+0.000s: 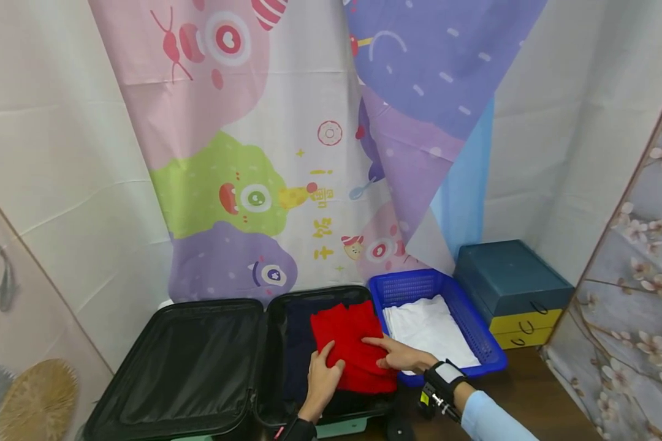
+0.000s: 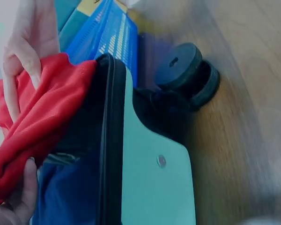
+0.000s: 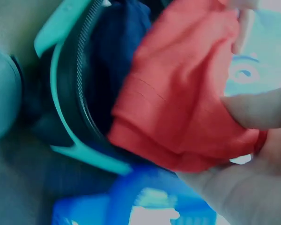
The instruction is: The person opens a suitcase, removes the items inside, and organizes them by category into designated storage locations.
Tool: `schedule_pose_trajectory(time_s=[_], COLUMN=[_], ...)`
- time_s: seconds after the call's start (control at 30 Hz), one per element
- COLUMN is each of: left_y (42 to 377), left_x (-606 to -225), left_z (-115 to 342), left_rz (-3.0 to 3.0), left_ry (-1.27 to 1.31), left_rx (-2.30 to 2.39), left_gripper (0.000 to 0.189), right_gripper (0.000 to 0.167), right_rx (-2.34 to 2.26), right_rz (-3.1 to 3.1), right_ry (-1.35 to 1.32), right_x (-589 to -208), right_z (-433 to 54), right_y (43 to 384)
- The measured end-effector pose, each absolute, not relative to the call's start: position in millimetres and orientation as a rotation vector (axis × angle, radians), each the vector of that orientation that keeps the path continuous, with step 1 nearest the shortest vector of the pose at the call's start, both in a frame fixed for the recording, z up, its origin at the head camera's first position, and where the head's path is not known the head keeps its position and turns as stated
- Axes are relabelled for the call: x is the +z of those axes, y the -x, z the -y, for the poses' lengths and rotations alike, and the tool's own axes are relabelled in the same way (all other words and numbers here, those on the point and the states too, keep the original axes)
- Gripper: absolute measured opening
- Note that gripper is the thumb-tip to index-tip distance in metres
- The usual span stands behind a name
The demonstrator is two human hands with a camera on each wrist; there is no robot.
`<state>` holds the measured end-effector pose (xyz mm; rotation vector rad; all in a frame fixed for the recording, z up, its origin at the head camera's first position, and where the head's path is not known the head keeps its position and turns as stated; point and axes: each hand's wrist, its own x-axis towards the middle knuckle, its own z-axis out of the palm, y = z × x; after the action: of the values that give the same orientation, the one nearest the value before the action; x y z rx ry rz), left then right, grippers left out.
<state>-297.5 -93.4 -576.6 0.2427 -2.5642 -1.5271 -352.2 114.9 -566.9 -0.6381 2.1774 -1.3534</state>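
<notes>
A folded red garment (image 1: 353, 349) lies over the right half of an open black-lined suitcase (image 1: 262, 367), partly covering dark blue clothing (image 1: 298, 343) there. My left hand (image 1: 324, 376) holds the garment at its left lower side, with the thumb against the cloth in the left wrist view. At the opposite side, my right hand (image 1: 399, 355) pinches the red edge between thumb and fingers; the right wrist view shows the thumb on top and the other fingers partly hidden beneath. The cloth is bunched and creased between the two hands.
A blue plastic basket (image 1: 488, 352) with folded white cloth (image 1: 430, 331) stands right of the suitcase. Beyond it are stacked teal and yellow boxes (image 1: 513, 288). The suitcase's other half (image 1: 190, 361) lies open at left. A printed curtain (image 1: 303, 86) hangs behind.
</notes>
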Motion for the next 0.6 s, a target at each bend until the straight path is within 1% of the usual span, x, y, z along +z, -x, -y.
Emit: schedule_pose_trajectory(time_s=[0.13,0.4,0.6], left_y=[301,309,311], left_x=[-575,-569,-567], left_z=[80,41,13], left_rz=[2.531,2.427,2.411], left_ry=[-0.176,-0.013,0.122], left_rx=[-1.621,-1.865,-2.003], left_gripper=[0.057,0.061,0.067], right_gripper=[0.071,0.073,0.073], right_rx=[-1.412,-1.407,-1.458], right_rz=[-2.112,-2.302,-2.473], right_ry=[0.625,0.58,0.493], right_x=[-558,-553,-557], right_z=[-138,-177,-191], right_y=[359,365,363])
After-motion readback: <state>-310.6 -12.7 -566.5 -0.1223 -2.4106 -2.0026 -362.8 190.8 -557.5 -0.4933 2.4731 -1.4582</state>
